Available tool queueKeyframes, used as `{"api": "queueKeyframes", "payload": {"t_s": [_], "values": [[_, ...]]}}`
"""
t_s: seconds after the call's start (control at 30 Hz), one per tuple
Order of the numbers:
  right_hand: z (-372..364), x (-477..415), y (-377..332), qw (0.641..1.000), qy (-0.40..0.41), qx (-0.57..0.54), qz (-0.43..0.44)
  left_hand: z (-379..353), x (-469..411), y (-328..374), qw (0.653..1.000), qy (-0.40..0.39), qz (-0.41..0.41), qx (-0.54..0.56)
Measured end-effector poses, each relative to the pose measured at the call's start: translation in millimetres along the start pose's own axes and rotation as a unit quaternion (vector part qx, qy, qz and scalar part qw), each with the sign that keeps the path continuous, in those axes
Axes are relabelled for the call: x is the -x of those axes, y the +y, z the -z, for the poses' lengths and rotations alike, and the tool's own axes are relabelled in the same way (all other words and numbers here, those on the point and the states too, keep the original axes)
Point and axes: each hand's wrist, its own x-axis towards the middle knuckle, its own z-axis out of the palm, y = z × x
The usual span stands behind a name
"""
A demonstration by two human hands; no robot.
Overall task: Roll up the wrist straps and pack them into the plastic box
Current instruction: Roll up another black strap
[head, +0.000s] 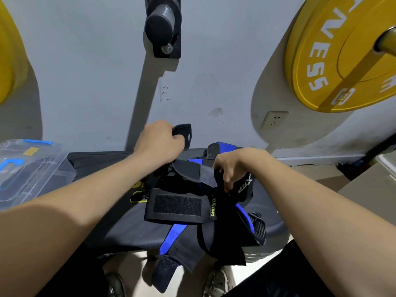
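Observation:
A tangle of black and blue wrist straps [188, 213] lies on a dark padded bench [128, 230], with some ends hanging over its near edge. My left hand [159, 142] grips the end of a black strap [182, 133] and holds it up above the pile at the back. My right hand [233, 168] pinches a black strap with white lettering [245, 185] at the right of the pile. The clear plastic box [32, 168] with blue latches stands at the left end of the bench, its lid on.
A grey wall is straight ahead, with a black peg mount [164, 26] high up. Yellow weight plates hang at the right [342, 61] and far left [8, 50]. A wall socket [274, 120] sits low on the wall. Shoes show below the bench.

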Motion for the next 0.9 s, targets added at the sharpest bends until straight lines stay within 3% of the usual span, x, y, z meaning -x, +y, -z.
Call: {"api": "queueKeyframes", "payload": {"t_s": [0.07,0.13,0.3,0.37,0.43,0.57,0.77,0.9], "values": [[-0.2,-1.2,6.1,1.000,0.005,-0.009,-0.011,-2.6,4.6,6.5,0.996,-0.002,-0.041,-0.084],[-1.7,-1.7,13.0,0.999,0.027,-0.011,-0.026,-6.4,8.4,9.9,0.984,-0.052,-0.058,-0.163],[-8.1,-5.7,35.7,0.994,0.089,-0.022,-0.059,3.9,6.2,-0.2,0.923,-0.180,-0.075,-0.331],[-13.4,-3.9,49.0,0.987,0.117,-0.021,-0.106,13.5,3.9,-12.6,0.909,-0.231,-0.070,-0.340],[-20.0,-0.5,55.9,0.981,0.140,-0.024,-0.134,21.3,4.2,-23.6,0.916,-0.271,-0.063,-0.289],[-22.2,3.8,35.1,0.985,0.131,-0.034,-0.106,35.6,5.9,-29.6,0.937,-0.277,-0.058,-0.203],[-31.9,-5.1,-26.8,0.992,0.109,-0.058,-0.015,46.6,11.9,-47.1,0.890,-0.176,0.005,-0.420],[-64.3,-23.3,-76.0,0.999,0.035,-0.020,0.034,47.2,9.6,-55.0,0.898,-0.162,0.007,-0.408]]}}
